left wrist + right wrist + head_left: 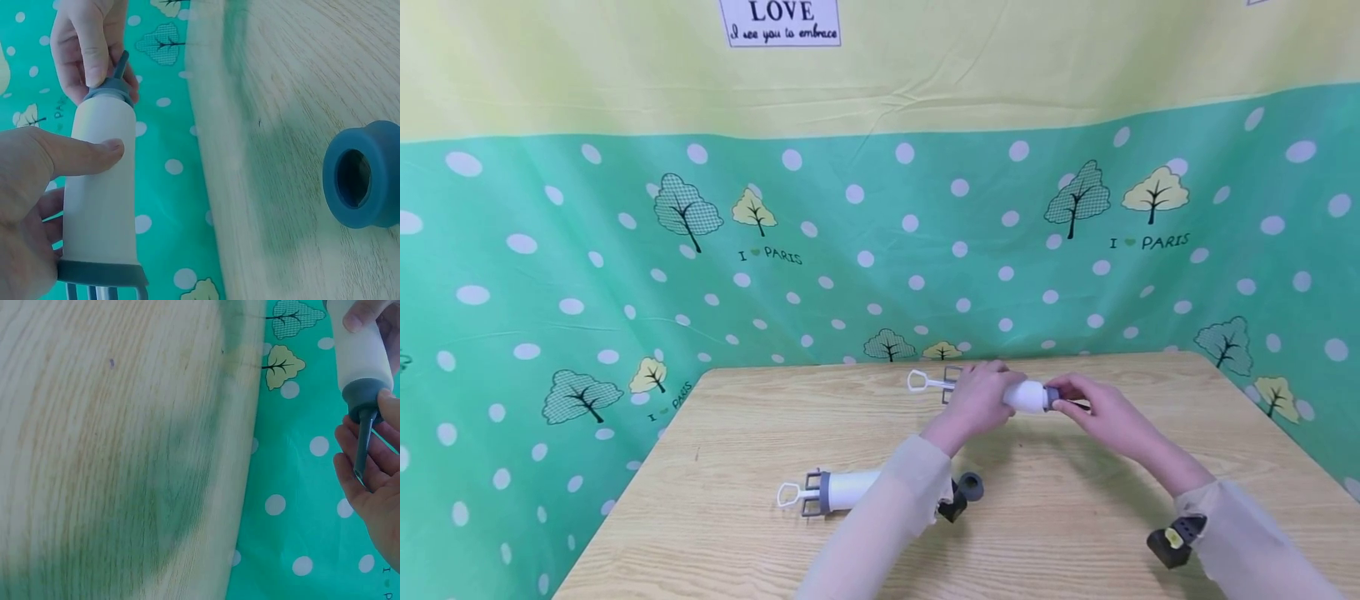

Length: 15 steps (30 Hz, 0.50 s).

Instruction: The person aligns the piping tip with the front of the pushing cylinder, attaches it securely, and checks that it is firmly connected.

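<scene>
My left hand [981,396] grips a large plunger syringe by its white barrel [103,194], with the thumb lying across it. At its left end are a grey frame [952,385] and a white loop handle [917,381]. My right hand [1101,412] pinches the grey nozzle cap [364,397] at the other end between thumb and fingers. The cap's thin dark spout [363,445] points out over the right palm. The syringe is held above the table, lying roughly level.
A second similar syringe [850,490] lies nearer on the wooden table [737,450], partly hidden by my left sleeve. Right of that sleeve is a grey ring-shaped part [972,486]; whether it is joined to the syringe is hidden. A green dotted curtain [820,308] hangs behind the table.
</scene>
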{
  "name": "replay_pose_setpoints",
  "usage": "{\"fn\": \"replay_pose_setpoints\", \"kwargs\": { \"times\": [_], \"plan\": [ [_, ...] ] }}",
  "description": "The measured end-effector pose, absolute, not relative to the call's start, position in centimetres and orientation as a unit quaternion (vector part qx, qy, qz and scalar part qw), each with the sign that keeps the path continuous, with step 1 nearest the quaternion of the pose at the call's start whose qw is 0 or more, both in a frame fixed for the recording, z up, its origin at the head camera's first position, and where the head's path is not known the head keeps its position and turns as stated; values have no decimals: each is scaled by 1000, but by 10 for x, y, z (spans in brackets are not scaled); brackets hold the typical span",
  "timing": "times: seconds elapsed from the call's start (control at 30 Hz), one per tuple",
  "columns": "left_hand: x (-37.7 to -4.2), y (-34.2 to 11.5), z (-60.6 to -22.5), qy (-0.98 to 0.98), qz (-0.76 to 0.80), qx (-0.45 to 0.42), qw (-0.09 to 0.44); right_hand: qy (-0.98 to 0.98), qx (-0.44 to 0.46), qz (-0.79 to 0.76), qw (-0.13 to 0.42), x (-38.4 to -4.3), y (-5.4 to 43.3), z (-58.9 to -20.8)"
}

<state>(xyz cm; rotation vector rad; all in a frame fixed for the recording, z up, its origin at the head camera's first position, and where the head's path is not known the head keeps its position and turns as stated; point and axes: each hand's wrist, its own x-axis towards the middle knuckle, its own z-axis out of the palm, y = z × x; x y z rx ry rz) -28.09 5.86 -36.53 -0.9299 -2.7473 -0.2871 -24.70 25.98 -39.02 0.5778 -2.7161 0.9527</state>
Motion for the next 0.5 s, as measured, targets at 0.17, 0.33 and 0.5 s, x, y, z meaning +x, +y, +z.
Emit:
{"fn": "replay_pose_setpoints", "kwargs": {
  "times": [0.17, 0.33, 0.5],
  "plan": [
    [-279, 57, -364, -934, -102, -320, 119, -918, 187, 339, 90, -247, 262, -391],
    [-280, 57, -365, -931, -116, -322, 123, -916, 174, 351, 84, -246, 262, -390],
    [-282, 56, -365, -930, -119, -323, 129, -914, 188, 342, 110, -248, 262, -392]
  ]
}}
